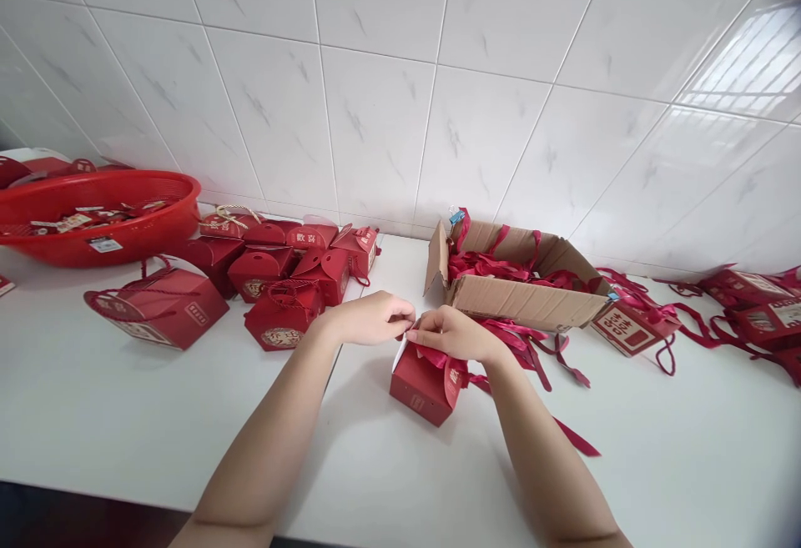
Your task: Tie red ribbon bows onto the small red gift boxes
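Observation:
A small red gift box [425, 389] stands on the white table in front of me, with a shiny red ribbon [433, 356] across its top. A white inner flap edge shows at its left side. My left hand [379, 319] is at the box's upper left, its fingers curled together in a pinch; what they hold is hidden. My right hand [454, 335] bends over the top of the box, thumb and fingers closed at the upper edge of the flap beside the left fingertips. The ribbon runs beneath this hand and trails out to the right.
Behind to the right lies an open cardboard box [531, 302] full of red ribbons, with loose ribbons [538, 348] before it. Several red gift boxes [284, 314] are grouped to the left, near a red plastic basket [150, 227]. More red boxes [757, 306] lie far right. A tiled wall [375, 114] rises behind.

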Demonstrator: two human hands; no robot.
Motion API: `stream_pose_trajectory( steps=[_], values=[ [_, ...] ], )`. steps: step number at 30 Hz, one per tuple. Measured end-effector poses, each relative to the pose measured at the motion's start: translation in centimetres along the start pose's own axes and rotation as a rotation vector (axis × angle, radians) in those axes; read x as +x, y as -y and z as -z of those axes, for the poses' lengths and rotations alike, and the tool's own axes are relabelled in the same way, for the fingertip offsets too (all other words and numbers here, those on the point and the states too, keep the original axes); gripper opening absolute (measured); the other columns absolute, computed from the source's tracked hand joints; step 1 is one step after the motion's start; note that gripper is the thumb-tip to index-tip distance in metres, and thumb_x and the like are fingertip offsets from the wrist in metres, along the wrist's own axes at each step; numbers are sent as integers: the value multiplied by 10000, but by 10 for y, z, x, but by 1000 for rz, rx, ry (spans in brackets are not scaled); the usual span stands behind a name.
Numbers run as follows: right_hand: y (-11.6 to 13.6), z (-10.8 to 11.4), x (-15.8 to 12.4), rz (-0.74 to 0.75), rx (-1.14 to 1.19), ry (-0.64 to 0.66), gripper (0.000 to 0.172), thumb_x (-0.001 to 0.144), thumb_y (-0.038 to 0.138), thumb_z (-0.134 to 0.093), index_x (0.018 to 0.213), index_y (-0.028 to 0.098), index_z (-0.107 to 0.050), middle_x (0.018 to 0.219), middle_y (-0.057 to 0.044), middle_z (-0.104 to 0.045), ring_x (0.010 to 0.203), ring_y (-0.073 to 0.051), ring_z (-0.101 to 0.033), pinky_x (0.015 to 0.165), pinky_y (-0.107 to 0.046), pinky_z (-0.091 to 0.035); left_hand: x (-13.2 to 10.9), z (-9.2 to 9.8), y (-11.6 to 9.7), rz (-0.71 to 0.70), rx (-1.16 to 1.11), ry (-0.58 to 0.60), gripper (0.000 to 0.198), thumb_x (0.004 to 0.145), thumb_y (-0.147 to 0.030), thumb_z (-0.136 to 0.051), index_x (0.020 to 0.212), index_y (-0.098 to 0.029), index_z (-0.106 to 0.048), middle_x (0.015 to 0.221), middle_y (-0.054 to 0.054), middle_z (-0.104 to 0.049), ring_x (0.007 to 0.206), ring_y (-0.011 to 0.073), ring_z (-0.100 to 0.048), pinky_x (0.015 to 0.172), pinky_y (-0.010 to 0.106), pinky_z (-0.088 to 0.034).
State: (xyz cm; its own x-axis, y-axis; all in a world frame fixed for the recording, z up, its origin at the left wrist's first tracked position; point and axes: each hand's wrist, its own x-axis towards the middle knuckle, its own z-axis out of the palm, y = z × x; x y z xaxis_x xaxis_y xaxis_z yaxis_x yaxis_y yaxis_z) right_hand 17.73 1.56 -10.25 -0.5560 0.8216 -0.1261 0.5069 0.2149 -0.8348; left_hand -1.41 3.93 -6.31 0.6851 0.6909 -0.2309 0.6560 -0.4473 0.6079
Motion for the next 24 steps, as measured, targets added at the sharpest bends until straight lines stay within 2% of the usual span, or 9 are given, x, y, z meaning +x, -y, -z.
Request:
stream_pose_trajectory(
  steps=[4,7,9,11,13,16,20,24],
  values=[
    [5,5,-5,37,-62,-106,465,835,558,-470,589,163,-466,611,25,-408,556,-88,-349,522,-240,-289,-3,5,-5,-47,-158,-110,188,781,-263,-433,654,-174,-539,671,-5,-578,597,113,-477,540,230,-343],
    [12,16,-18,48,-110,-246,407,851,543,-453,726,173,-568,747,-15,-539,658,-125,-458,600,-260,-364,-16,14,-10,-149,-426,-249,208,817,-297,-462,702,-167,-576,709,19,-614,712,143,-567,665,253,-435],
    [14,27,-32,11,-155,-272,375,822,547,-500,809,185,-597,792,-32,-577,699,-149,-492,623,-275,-387,-28,20,-12,-233,-620,-350,196,820,-303,-509,726,-157,-602,709,37,-624,711,152,-590,687,272,-467],
    [12,38,-48,-81,-197,-228,390,768,574,-562,856,197,-607,774,-32,-580,690,-161,-503,604,-279,-390,-38,24,-13,-298,-769,-442,177,803,-296,-560,732,-153,-636,709,49,-636,685,155,-599,665,282,-488],
    [6,47,-62,-174,-242,-168,461,689,579,-646,979,222,-614,840,-41,-597,740,-181,-531,620,-283,-407,-45,26,-12,-340,-854,-510,159,775,-294,-601,717,-160,-666,711,56,-650,677,164,-607,652,295,-505],
    [-2,51,-71,-265,-297,-65,742,590,517,-748,1259,307,-504,1019,-50,-608,886,-221,-559,679,-287,-431,-48,26,-12,-370,-915,-585,132,741,-285,-635,690,-179,-693,728,65,-671,684,180,-617,619,305,-513],
    [-6,41,-62,-317,-342,48,988,557,396,-783,1420,375,-303,1069,-47,-607,915,-237,-576,649,-277,-420,-45,28,-12,-394,-1012,-725,79,717,-220,-650,736,-192,-721,739,57,-689,596,139,-580,484,244,-438],
    [-7,30,-46,-353,-357,77,1005,615,199,-697,1457,388,-182,955,-35,-635,801,-210,-601,579,-263,-402,-46,30,-11,-410,-1051,-880,96,730,-158,-630,739,-193,-719,773,51,-716,506,104,-537,417,218,-347]
  ],
)
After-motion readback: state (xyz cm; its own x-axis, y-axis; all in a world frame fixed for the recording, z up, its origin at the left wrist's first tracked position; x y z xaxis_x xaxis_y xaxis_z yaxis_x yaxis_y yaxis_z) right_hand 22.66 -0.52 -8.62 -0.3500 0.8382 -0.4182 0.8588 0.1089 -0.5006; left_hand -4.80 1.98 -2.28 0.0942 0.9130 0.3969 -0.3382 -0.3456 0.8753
